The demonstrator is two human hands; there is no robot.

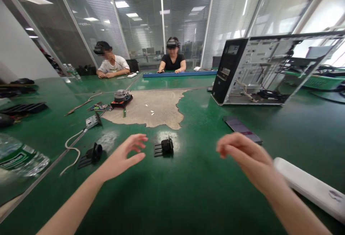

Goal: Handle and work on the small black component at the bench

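On the green table (188, 191) lies a small black part with several prongs (165, 147), touched by neither hand. Just left of it is my left hand (126, 157), fingers apart and holding nothing. My right hand (242, 152) hovers farther off to the right, its fingers curled and partly blurred, so what they hold, if anything, cannot be made out. Another black pronged part (93, 154) rests left of my left hand. Beyond my right hand lies a dark flat strip (242, 129).
An open computer case (233, 71) stands at the back right. A white elongated object (307, 184) is beside my right forearm, and a plastic bottle (21, 156) lies at left. A cooler-like part (122, 98) sits farther back. Two people sit across the table.
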